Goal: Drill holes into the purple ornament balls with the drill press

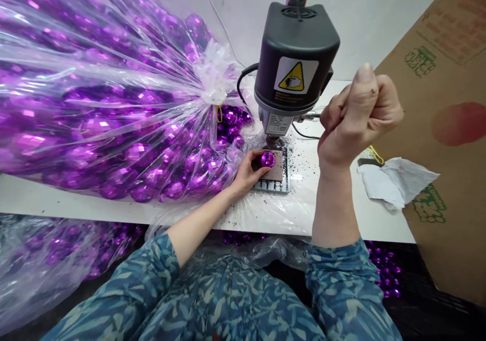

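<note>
A shiny purple faceted ball (268, 159) rests on a small flat board (278, 171) on the metal base (270, 186) of a drill press (298, 42). My left hand (249, 170) is closed round the ball's left side, thumb and fingers pinching it. Directly above the ball is the drill chuck (272, 139); whether a bit touches the ball I cannot tell. My right hand (357, 111) is raised in a fist at the right of the motor housing, wrapped round the press's feed lever (313, 116), whose grip end is hidden in the fingers.
A large clear bag of purple balls (114, 128) fills the left of the white table (94, 202). Dark shavings lie around the base. At right are a crumpled white paper (395, 181) and a tall cardboard box (448, 128). More purple balls (385, 270) lie below the table edge.
</note>
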### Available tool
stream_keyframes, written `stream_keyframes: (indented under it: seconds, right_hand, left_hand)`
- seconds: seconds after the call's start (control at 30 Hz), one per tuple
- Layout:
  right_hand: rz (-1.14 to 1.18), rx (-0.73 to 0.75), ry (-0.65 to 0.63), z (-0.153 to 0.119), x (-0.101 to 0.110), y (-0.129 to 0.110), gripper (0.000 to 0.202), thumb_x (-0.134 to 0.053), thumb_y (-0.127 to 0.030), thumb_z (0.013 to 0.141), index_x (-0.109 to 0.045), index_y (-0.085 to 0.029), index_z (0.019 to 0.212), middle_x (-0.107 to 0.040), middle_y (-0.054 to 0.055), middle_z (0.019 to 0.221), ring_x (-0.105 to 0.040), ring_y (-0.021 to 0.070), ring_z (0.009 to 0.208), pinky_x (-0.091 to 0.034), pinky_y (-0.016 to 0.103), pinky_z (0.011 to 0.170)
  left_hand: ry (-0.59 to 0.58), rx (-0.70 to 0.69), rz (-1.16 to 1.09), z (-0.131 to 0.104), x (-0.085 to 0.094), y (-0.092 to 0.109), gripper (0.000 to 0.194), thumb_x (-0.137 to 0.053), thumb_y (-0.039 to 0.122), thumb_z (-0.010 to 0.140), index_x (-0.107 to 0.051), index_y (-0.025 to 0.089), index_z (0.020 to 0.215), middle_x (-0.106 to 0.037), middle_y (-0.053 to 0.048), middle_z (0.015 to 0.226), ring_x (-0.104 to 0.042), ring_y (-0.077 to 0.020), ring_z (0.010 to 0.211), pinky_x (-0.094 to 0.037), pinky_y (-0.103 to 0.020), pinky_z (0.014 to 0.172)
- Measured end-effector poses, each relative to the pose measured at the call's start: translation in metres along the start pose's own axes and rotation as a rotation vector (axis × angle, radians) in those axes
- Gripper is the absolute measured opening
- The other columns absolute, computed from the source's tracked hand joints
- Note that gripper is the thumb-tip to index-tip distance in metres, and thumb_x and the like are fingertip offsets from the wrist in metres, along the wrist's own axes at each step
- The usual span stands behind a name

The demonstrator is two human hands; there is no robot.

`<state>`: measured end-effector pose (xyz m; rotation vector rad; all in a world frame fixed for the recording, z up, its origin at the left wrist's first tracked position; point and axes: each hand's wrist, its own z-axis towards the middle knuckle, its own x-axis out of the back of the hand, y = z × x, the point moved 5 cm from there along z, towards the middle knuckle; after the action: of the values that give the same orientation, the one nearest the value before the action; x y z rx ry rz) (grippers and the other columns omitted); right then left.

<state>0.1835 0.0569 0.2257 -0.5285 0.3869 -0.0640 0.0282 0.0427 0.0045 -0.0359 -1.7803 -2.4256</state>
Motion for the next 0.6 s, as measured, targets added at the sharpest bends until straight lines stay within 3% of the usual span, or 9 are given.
stream_keyframes:
  seconds: [0.17,0.37,0.6]
  right_hand:
    - [0.019,0.004,0.039,-0.016,0.008,-0.001,0.053,-0.060,-0.039,0.094,-0.025,-0.020,0.060,-0.023,-0.008,0.045,-0.026,0.0013,0.037,-0.017,0.024,0.044]
    - [0.049,-0.004,0.157,-0.027,0.015,0.005,0.061,-0.069,-0.050,0.085,-0.021,-0.021,0.060,-0.011,-0.007,0.048,-0.021,0.0035,0.038,-0.018,0.027,0.044]
    - [0.114,0.019,0.225,-0.038,0.022,0.016,0.060,-0.072,-0.045,0.080,-0.022,-0.020,0.059,-0.015,-0.009,0.043,-0.017,0.0026,0.038,-0.020,0.025,0.044]
  left_hand:
    - [0.013,0.004,0.001,0.001,-0.001,-0.003,0.052,-0.083,0.039,0.079,-0.057,0.023,0.121,-0.065,-0.010,0.128,-0.062,-0.0267,0.125,-0.047,-0.047,0.112]
    - [0.005,-0.023,-0.007,0.002,-0.001,-0.002,0.048,-0.081,0.040,0.081,-0.058,0.023,0.120,-0.065,-0.010,0.130,-0.062,-0.0272,0.125,-0.047,-0.047,0.112]
    - [-0.002,-0.030,0.011,0.002,-0.001,-0.002,0.050,-0.080,0.043,0.082,-0.058,0.023,0.121,-0.065,-0.011,0.130,-0.062,-0.0274,0.125,-0.048,-0.047,0.110]
